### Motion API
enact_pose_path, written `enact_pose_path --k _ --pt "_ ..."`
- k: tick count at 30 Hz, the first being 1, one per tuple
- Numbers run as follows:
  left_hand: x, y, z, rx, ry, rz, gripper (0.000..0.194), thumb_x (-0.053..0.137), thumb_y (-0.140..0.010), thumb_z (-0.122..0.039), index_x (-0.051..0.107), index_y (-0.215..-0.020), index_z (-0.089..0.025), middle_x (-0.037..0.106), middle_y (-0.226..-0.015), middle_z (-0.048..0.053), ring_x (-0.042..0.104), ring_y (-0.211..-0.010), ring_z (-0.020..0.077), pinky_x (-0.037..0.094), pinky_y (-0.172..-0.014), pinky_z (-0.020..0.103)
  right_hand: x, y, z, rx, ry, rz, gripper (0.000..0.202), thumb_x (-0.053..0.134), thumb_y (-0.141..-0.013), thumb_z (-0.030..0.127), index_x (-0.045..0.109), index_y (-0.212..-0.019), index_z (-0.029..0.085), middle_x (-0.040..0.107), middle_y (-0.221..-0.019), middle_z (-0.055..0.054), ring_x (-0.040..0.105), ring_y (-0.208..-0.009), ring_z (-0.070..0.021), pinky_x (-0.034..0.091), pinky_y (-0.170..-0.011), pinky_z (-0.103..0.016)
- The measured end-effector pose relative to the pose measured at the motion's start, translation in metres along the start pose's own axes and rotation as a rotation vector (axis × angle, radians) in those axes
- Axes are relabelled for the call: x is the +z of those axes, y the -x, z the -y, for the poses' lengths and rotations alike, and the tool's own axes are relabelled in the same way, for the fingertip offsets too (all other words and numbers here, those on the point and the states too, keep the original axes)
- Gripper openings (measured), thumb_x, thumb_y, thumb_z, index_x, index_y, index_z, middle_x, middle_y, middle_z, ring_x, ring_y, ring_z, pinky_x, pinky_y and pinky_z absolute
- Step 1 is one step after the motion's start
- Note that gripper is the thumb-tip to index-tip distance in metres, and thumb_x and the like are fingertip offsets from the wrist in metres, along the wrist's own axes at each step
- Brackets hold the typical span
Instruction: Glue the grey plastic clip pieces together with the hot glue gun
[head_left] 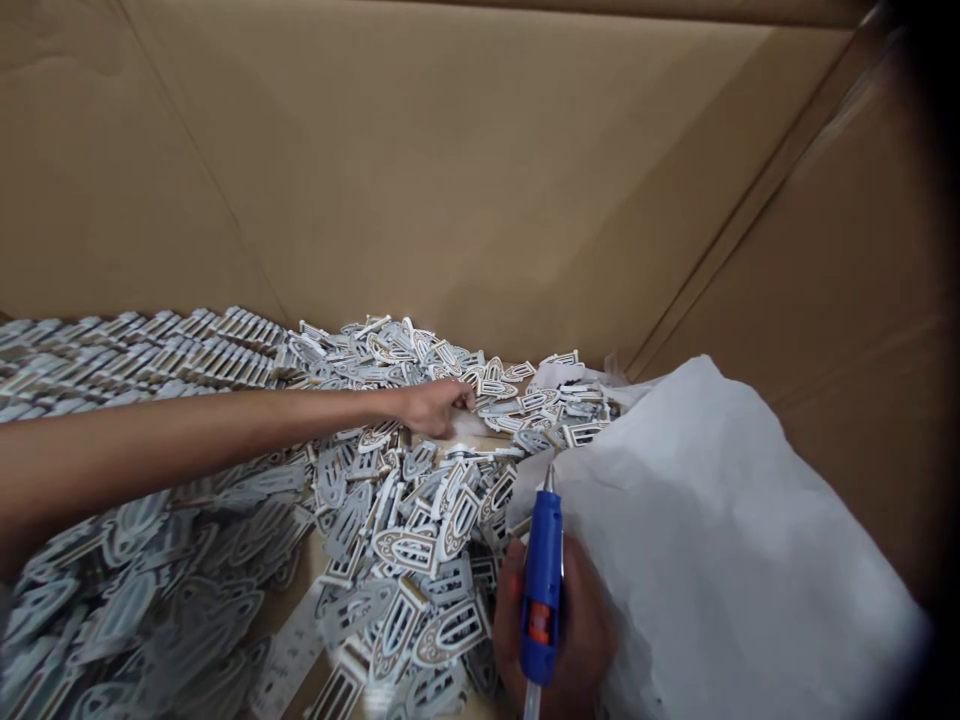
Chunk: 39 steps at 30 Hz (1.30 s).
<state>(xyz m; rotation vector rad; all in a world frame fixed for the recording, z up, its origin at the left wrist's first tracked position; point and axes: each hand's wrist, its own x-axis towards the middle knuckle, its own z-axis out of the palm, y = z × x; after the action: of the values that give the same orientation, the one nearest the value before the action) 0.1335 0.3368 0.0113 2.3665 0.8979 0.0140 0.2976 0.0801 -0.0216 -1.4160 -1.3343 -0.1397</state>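
My right hand (574, 625) is wrapped around a blue glue gun (541, 590), whose metal nozzle points up and away from me. A pale stick comes out of its rear end. Stretched across the pile, my left hand (435, 407) is closed, with its fingers curled in. A whitish, translucent patch (469, 425) shows beside those fingers; I cannot tell what it is or whether they grip it. Around both hands lie many small white arch-shaped pieces (409, 550) with slots and brown scrollwork, heaped loosely.
Tall cardboard walls (450, 180) rise behind and to the right. A large crumpled white sheet (720, 540) covers the right side. Neat rows of stacked pieces (187, 345) stand at the back left. A white strip with markings (289, 650) lies near the front.
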Motion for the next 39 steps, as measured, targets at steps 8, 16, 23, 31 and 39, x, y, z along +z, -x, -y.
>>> enact_pose_path --k 8,16,23,31,39 --pt "0.008 0.000 0.000 0.161 -0.131 -0.077 0.041 0.078 -0.083 -0.035 0.055 -0.113 -0.019 0.062 -0.112 0.011 0.057 -0.099 0.0246 0.046 -0.085 0.035 -0.005 -0.008 0.006 -0.022 -0.031 0.044 0.014 0.060 -0.094 0.020 0.055 -0.080 0.021 0.050 -0.064 0.004 0.047 -0.051 -0.0115 0.041 -0.051 -0.023" --pt "0.006 -0.002 0.001 0.122 -0.046 -0.037 0.050 0.080 -0.074 -0.037 0.054 -0.112 -0.017 0.060 -0.106 0.010 0.055 -0.100 0.0262 0.046 -0.085 0.036 0.000 -0.004 0.001 -0.045 0.007 -0.009 0.014 0.064 -0.091 0.021 0.055 -0.081 0.020 0.050 -0.066 0.003 0.047 -0.054 -0.0115 0.042 -0.054 -0.024" --pt "0.014 -0.003 -0.002 0.067 -0.144 -0.048 0.053 0.077 -0.077 -0.039 0.052 -0.119 -0.019 0.056 -0.119 0.012 0.056 -0.103 0.0271 0.046 -0.090 0.038 -0.001 0.001 0.000 0.008 0.021 0.032 0.014 0.066 -0.091 0.028 0.057 -0.081 0.023 0.048 -0.063 0.004 0.046 -0.052 -0.0142 0.042 -0.051 -0.027" --pt "0.018 -0.002 0.000 0.062 -0.171 -0.098 0.040 0.072 -0.087 -0.035 0.053 -0.118 -0.019 0.059 -0.117 0.013 0.055 -0.101 0.0245 0.045 -0.089 0.036 -0.003 -0.002 0.002 0.020 0.021 0.048 0.017 0.066 -0.089 0.030 0.054 -0.078 0.024 0.047 -0.062 0.004 0.044 -0.050 -0.0145 0.040 -0.049 -0.028" --pt "0.005 0.004 -0.001 0.129 -0.151 -0.048 0.035 0.063 -0.090 -0.033 0.055 -0.120 -0.018 0.059 -0.113 0.012 0.055 -0.100 0.0229 0.045 -0.089 0.034 -0.002 0.000 0.000 0.039 0.026 0.047 0.020 0.067 -0.089 0.032 0.054 -0.077 0.024 0.045 -0.060 0.004 0.042 -0.048 -0.0143 0.038 -0.046 -0.028"
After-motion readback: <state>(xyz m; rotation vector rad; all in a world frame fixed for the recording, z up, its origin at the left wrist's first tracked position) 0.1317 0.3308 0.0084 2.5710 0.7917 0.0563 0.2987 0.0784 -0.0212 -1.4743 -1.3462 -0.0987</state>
